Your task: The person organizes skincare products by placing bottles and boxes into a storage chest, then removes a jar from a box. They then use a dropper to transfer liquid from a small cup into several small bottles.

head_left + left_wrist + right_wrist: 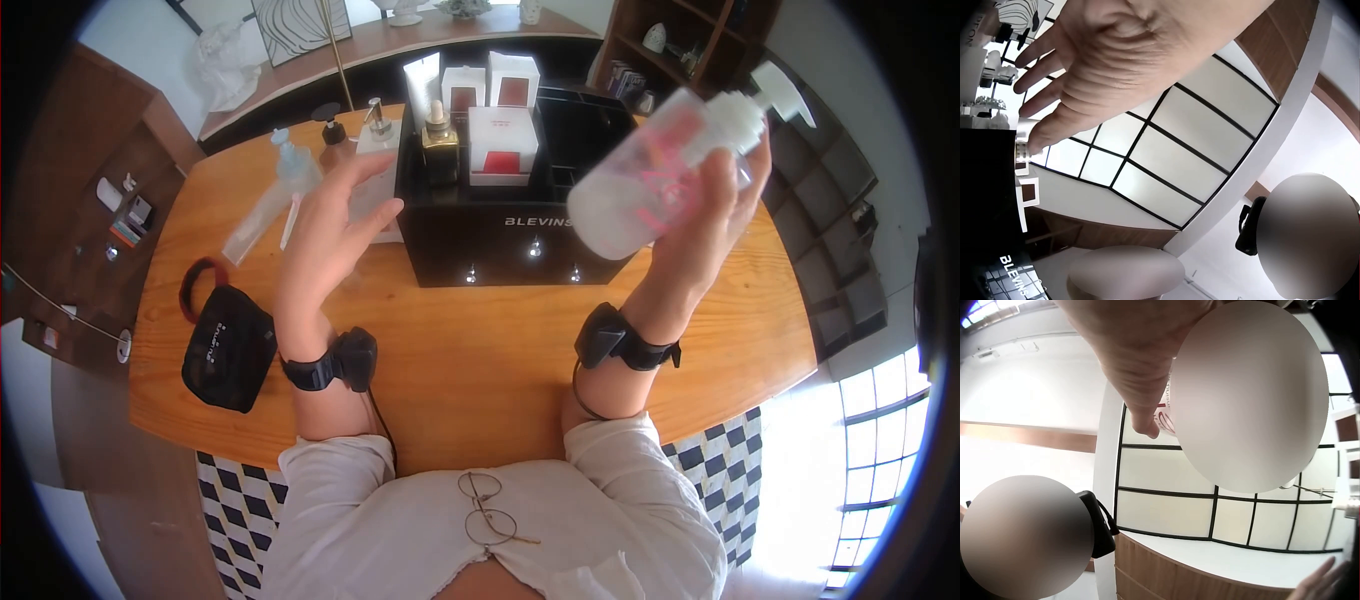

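Note:
My right hand [705, 225] grips a clear pump bottle [635, 185] with pink print and a white pump head. It holds the bottle up tilted, in front of the right part of a black organizer box [450, 255] lettered BLEVINS. In the right wrist view only a strip of the bottle's printed side [1165, 415] shows beside the thumb; a blurred patch hides the rest. My left hand [325, 240] holds nothing, its fingers extended near the box's left side. Behind it stands a whitish bottle with a silver pump [377, 122], partly hidden by the hand.
In the box's left part stand a white tube [422, 80], a dark dropper bottle [440, 150] and several white cartons [503, 135]. Left on the wooden table [480, 370] are a light-blue pump bottle [285, 150], a dark-topped pump bottle [330, 125] and a black pouch [230, 350].

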### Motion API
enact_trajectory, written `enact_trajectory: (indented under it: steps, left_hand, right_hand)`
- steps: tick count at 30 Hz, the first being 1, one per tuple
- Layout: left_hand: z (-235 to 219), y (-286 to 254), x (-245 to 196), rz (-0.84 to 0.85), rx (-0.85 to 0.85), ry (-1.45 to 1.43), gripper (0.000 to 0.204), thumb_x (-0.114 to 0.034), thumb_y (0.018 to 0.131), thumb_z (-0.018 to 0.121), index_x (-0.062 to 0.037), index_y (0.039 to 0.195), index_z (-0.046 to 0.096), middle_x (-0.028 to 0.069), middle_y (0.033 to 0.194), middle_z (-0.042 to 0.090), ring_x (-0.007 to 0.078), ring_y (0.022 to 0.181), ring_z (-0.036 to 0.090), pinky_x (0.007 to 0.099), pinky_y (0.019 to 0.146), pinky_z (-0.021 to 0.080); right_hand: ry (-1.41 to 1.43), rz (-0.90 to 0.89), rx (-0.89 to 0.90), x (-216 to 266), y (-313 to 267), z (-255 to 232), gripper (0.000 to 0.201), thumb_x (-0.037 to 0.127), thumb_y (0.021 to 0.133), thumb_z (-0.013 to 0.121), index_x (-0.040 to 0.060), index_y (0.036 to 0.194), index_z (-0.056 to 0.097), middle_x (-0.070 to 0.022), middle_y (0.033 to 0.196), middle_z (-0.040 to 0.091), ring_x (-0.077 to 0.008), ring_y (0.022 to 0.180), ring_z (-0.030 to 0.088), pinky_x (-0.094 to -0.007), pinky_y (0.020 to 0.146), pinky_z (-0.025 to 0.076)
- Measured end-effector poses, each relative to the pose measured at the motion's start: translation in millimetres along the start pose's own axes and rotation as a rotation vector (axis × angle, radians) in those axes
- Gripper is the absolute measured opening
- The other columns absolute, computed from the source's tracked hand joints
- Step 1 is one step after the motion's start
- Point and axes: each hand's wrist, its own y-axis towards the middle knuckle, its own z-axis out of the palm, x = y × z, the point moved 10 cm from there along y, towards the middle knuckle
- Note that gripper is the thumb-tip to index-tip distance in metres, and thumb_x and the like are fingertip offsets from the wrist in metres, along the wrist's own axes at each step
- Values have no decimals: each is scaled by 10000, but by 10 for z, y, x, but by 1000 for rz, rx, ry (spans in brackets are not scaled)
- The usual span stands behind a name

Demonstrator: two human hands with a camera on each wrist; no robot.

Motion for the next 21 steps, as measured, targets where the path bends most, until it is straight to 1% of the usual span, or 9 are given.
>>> enact_trajectory:
  steps: [5, 8, 10, 12, 13, 14, 16, 18, 21]
  left_hand:
    - [55, 25, -1, -15, 66, 113, 408, -125, 888, 716, -60, 1277, 612, 219, 1279, 625, 278, 1210, 599, 384, 857, 528]
    - [47, 52, 28, 49, 46, 179, 398, -108, 885, 716, -52, 1265, 611, 237, 1252, 633, 271, 1181, 616, 332, 648, 534]
    - [40, 55, 28, 6, 38, 122, 379, -87, 857, 724, -28, 1218, 625, 199, 1199, 662, 301, 1137, 634, 366, 843, 505]
    - [30, 48, 17, 16, 27, 95, 371, -73, 841, 729, -15, 1194, 632, 182, 1169, 678, 318, 1110, 646, 383, 937, 493]
    - [22, 41, 3, 49, 21, 98, 372, -69, 839, 729, -14, 1194, 632, 183, 1165, 679, 320, 1105, 648, 383, 934, 494]
    - [13, 35, -17, 82, 14, 101, 374, -65, 837, 730, -13, 1193, 631, 184, 1160, 680, 321, 1101, 650, 383, 931, 496]
    - [4, 15, -64, 50, 19, 95, 382, -61, 832, 733, -11, 1195, 627, 187, 1163, 677, 324, 1109, 647, 386, 928, 496]
    - [8, 8, -69, 40, 33, 105, 391, -72, 847, 731, -26, 1218, 618, 204, 1195, 663, 257, 957, 643, 341, 767, 471]
    - [33, 12, -41, 39, 60, 138, 404, -107, 882, 726, -58, 1263, 602, 237, 1257, 636, 114, 623, 626, 249, 448, 418]
  right_hand:
    - [-77, -34, -52, 96, 189, 12, 868, 276, 826, 814, 18, 1496, 328, -160, 1241, 572, -223, 1138, 578, -338, 969, 476]
    - [-151, -108, 73, 1, 510, 225, 947, 276, 760, 868, 8, 1492, 329, -164, 1186, 611, -229, 1052, 627, -335, 929, 507]
    - [-328, -83, 208, -333, 760, 268, 954, 300, 781, 855, 15, 1504, 301, -183, 1194, 625, -229, 1032, 648, -336, 904, 527]
    - [-147, 49, 375, -492, 740, 589, 859, 136, 826, 806, 38, 1501, 284, -161, 1173, 618, -269, 1085, 630, -404, 912, 540]
    - [-283, 20, 404, -669, 833, 571, 941, 62, 832, 794, 41, 1538, 173, -146, 1183, 607, -206, 1024, 639, -337, 874, 552]
    - [-288, -1, 452, -774, 828, 604, 752, 94, 847, 782, 6, 1459, 355, -116, 1100, 651, -180, 974, 658, -312, 816, 562]
    - [-481, 61, 495, -1149, 853, 492, 967, 248, 749, 886, 11, 1496, 320, -171, 1114, 673, -207, 971, 676, -317, 837, 553]
    - [-671, -4, 563, -1299, 823, 545, 1014, 257, 681, 925, -20, 1470, 352, -175, 1052, 701, -210, 976, 693, -324, 831, 566]
    - [-767, 156, 604, -1597, 716, 503, 1219, 467, 543, 945, 13, 1495, 333, -230, 1202, 615, -286, 1060, 665, -365, 906, 537]
